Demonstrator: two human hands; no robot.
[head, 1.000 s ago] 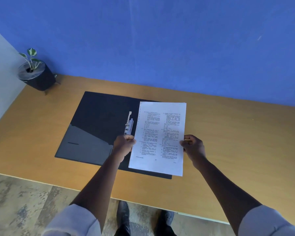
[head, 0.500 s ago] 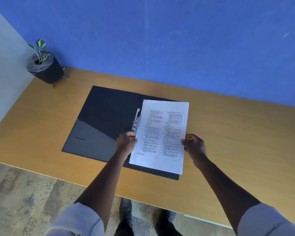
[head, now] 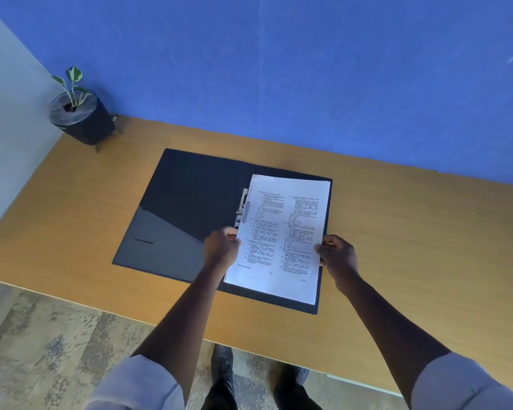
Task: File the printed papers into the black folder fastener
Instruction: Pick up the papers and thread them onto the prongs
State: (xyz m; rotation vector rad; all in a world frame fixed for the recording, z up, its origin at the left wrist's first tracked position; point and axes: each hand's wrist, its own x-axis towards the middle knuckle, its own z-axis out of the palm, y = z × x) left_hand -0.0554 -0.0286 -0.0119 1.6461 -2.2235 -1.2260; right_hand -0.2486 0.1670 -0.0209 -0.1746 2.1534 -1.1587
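Note:
A black folder [head: 187, 199] lies open on the wooden desk. Its metal fastener [head: 241, 211] runs along the spine, with one prong standing up. A stack of printed papers [head: 285, 232] hovers low over the folder's right half, its left edge against the fastener. My left hand [head: 222, 247] pinches the stack's left edge just below the fastener. My right hand [head: 336, 253] grips the stack's right edge. The lower part of the fastener is hidden behind the papers and my left hand.
A small plant in a black pot [head: 80, 116] stands at the desk's back left corner. The wooden desk [head: 412, 247] meets a blue wall behind. The desk's front edge runs just below the folder, with floor and my shoes beneath.
The papers have come down and moved slightly left, from tilted above the folder to nearly flat over its right half, with the left edge now at the fastener.

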